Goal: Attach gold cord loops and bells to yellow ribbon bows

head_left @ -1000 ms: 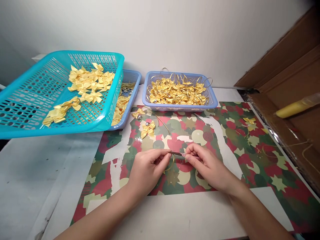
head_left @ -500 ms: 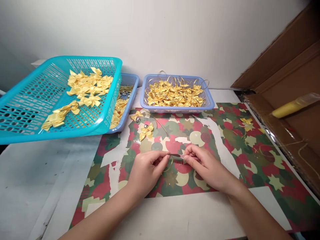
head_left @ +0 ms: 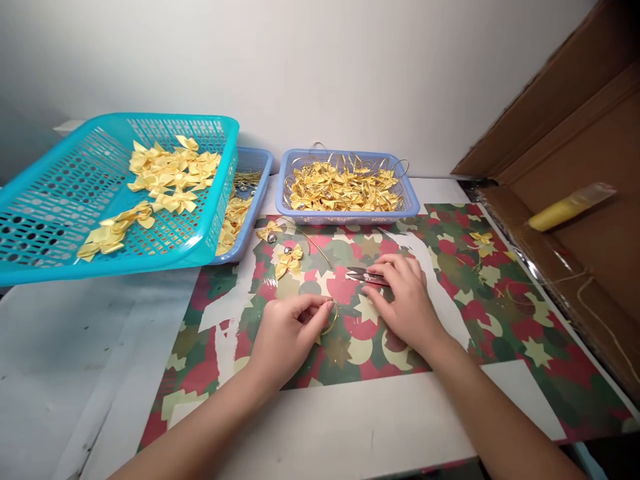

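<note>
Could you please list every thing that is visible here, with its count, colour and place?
Turquoise basket: one, left
Blue baskets: two, back; one partly behind turquoise
Bows: many, yellow, in baskets, some on sheet
Small balls: at least two, silver, beside bows
Gold cord loop: one, left fingertips; others in baskets
Snips: one, dark, beneath right fingers
Patterned sheet: one, red-green-cream, on table
Table: one, whitish, below
Packet: one, yellow, right
Cardboard: count unclear, brown, right
Wall: whitish, back
Left hand: one, centre
Right hand: one, right of centre
</note>
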`<action>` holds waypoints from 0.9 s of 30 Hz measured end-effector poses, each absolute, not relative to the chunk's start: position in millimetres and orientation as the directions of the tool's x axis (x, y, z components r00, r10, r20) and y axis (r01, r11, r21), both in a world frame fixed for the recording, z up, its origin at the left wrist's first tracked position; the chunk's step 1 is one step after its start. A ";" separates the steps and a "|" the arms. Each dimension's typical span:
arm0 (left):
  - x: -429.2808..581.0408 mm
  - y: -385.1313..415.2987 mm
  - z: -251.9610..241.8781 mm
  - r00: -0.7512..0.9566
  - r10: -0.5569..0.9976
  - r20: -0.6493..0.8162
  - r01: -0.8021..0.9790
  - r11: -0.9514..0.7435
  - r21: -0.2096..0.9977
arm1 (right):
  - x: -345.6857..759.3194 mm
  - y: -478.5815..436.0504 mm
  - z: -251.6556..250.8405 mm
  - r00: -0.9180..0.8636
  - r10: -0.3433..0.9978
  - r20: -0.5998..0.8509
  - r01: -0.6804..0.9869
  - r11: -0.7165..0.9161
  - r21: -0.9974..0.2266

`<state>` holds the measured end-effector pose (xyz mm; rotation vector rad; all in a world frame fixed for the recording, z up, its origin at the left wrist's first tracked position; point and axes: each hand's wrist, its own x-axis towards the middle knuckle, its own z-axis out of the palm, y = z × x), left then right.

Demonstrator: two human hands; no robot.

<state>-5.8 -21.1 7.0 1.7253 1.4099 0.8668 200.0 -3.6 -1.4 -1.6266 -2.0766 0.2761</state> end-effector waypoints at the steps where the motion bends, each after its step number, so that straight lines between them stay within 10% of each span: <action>1: -5.7 -20.6 7.9 0.166 0.985 0.041 0.478 -0.117 0.870 | 194.6 -6.2 -0.5 -0.216 0.944 0.250 0.831 0.312 -0.460; 9: -12.0 -14.9 15.0 -0.047 0.997 0.066 0.356 -0.045 0.933 | 157.3 -7.2 9.1 -0.435 0.896 0.083 0.807 0.429 -0.406; 21: -17.5 -9.2 11.9 -0.134 0.991 -0.025 0.252 0.058 0.966 | 138.7 -2.8 16.5 -0.648 0.760 -0.051 0.750 0.648 0.132; 24: -17.4 -9.5 13.7 -0.134 0.990 -0.047 0.252 0.080 0.964 | 149.1 -4.0 13.3 -0.610 0.792 0.031 0.792 0.610 0.015; 27: -17.9 -9.7 15.5 -0.135 0.989 -0.053 0.283 0.090 0.955 | 169.2 0.7 18.8 -0.439 0.894 0.086 0.795 0.431 -0.427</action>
